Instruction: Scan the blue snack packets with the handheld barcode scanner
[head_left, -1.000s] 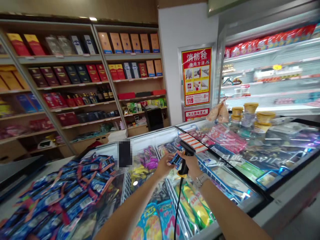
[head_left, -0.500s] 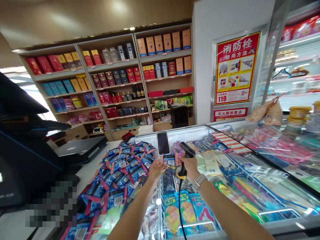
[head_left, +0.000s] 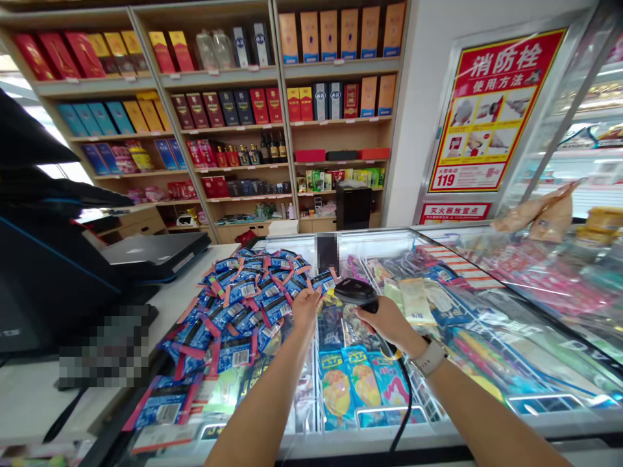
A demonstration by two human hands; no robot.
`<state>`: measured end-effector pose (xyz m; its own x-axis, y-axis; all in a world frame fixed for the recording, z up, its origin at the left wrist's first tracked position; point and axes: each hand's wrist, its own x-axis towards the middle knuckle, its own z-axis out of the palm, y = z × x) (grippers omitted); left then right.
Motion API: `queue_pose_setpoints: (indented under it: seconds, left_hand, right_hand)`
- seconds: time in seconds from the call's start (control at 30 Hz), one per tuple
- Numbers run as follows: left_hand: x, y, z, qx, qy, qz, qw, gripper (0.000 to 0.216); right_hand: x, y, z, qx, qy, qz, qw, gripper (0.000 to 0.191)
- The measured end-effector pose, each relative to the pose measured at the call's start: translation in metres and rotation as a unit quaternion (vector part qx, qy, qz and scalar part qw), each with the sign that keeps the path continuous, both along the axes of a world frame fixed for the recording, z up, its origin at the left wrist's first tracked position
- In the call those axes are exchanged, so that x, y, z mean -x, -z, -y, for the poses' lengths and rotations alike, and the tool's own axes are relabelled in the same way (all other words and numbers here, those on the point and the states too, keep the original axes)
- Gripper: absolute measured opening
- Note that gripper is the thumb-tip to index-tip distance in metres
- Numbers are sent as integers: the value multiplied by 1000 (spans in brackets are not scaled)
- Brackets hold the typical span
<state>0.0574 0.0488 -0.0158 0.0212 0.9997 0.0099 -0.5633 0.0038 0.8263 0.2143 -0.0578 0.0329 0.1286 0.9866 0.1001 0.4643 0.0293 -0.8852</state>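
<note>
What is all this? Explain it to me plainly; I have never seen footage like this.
No machine here: a person wears a camera on the head, so the view looks forward and down over their own arms. The left hand pinches a blue packet at the edge of a pile of blue packets lying across the counter and glass-topped freezer. The right hand, wearing a wristwatch, grips a black barcode scanner pointed towards that packet; its cable hangs down. A dark till screen stands at the left, shelves of boxes behind.
</note>
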Motion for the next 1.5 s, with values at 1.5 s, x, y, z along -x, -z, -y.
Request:
queue_pose_setpoints:
  seconds: [1.5]
  left_hand:
    - [-47, -61, 20, -319, 16, -630, 708, 21]
  right_hand:
    - [-71, 11, -52, -113, 195, -588, 777, 5]
